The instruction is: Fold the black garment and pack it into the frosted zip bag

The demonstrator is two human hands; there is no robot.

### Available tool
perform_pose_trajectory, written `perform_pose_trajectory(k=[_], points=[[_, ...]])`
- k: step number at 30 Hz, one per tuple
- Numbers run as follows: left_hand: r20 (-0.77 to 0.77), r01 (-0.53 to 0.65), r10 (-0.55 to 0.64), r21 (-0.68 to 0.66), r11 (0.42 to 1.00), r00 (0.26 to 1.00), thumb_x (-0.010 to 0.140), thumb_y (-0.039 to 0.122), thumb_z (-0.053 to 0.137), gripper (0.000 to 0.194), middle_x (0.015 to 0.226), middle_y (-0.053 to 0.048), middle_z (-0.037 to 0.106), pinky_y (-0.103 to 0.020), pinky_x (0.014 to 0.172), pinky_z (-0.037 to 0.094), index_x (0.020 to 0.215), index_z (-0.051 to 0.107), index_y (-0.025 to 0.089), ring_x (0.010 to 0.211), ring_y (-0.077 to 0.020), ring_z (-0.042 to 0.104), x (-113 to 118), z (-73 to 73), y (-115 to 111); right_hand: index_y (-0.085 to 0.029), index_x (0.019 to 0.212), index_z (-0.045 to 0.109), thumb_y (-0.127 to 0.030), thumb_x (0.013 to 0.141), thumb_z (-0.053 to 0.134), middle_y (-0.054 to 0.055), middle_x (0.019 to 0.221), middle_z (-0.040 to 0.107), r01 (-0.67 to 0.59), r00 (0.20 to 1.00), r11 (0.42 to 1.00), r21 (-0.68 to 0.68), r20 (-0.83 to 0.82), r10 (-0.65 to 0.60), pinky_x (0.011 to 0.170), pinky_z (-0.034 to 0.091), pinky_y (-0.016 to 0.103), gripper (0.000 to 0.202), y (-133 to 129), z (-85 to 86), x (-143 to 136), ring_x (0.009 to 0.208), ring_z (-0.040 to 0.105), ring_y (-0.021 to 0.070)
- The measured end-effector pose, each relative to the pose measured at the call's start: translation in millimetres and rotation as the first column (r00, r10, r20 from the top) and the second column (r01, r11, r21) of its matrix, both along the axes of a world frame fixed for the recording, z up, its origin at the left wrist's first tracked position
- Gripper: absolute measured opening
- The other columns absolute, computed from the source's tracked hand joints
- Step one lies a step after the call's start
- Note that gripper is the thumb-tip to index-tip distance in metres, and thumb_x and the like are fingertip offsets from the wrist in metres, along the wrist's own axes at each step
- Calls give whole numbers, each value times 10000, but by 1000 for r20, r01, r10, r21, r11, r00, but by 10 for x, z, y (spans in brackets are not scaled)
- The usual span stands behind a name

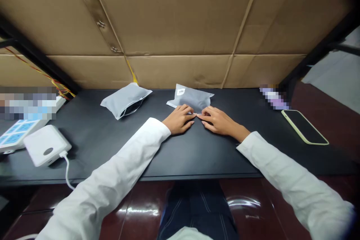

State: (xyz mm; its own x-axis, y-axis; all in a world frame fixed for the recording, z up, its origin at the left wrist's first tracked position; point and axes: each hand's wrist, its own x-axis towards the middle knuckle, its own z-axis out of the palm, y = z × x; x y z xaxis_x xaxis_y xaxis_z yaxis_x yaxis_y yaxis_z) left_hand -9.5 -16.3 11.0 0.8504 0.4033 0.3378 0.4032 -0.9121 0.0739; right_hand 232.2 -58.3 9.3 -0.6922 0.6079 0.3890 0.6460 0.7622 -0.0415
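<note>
The frosted grey plastic pouch with a white barcode label point(194, 96) lies on the black, smooth-topped table point(174, 157), just beyond the fingertips of both bare hands. The left hand point(180, 119) is at the pouch's near edge, left of its middle, and the right hand point(218, 120) is at the same edge towards its right end; their fingertips come together there. The fingers are bent at the edge, but I cannot tell whether either hand pinches the plastic or only presses on it. The pouch's body and label extend beyond the hands, uncovered. Left of this pouch, well apart, lies a second frosted grey plastic pouch with a gaping mouth point(123, 99). Far to its right is a black-screened phone in a pale yellow-green case point(305, 127).
</note>
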Motion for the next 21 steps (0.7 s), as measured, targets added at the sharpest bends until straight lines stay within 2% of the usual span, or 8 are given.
perform_pose_trajectory(k=[5,8,11,15,21], points=[[-39,-65,65,13,998,997,940,318,476,340,1009,-124,590,-431,885,436,1182,636,139,991,-271,522,57,13,-133,-201,1197,658,-242,949,471,117,1019,599,28,1000,1000,7,3,-28,804,478,387,313,-30,22,-50,892,548,233],[-13,-134,134,45,990,991,961,359,446,373,1020,-124,598,-447,919,425,1222,608,148,998,-275,531,55,-10,-217,-194,1175,666,-234,944,478,115,997,597,52,999,999,5,6,-52,790,476,379,300,-41,22,-55,880,545,233],[46,-250,248,63,966,968,960,382,455,367,1044,-124,601,-474,959,417,1216,616,174,1031,-286,537,-28,-64,-221,-200,1169,667,-237,950,472,111,997,594,55,998,998,9,12,-55,793,474,372,296,-38,20,-34,874,541,226],[112,-427,418,70,902,901,934,389,509,369,1149,-145,568,-523,995,411,1228,629,200,1091,-311,534,-158,-153,-167,-191,1167,667,-242,958,462,108,1000,592,43,999,999,1,6,-43,813,476,364,296,-24,22,-10,878,543,217],[111,-411,403,55,910,908,944,401,491,384,1283,-157,525,-557,1043,392,1257,612,215,1234,-330,483,-207,-204,-128,-202,1161,674,-232,959,457,104,996,599,27,999,999,-17,-22,-28,796,479,364,298,-3,2,6,859,544,214]])
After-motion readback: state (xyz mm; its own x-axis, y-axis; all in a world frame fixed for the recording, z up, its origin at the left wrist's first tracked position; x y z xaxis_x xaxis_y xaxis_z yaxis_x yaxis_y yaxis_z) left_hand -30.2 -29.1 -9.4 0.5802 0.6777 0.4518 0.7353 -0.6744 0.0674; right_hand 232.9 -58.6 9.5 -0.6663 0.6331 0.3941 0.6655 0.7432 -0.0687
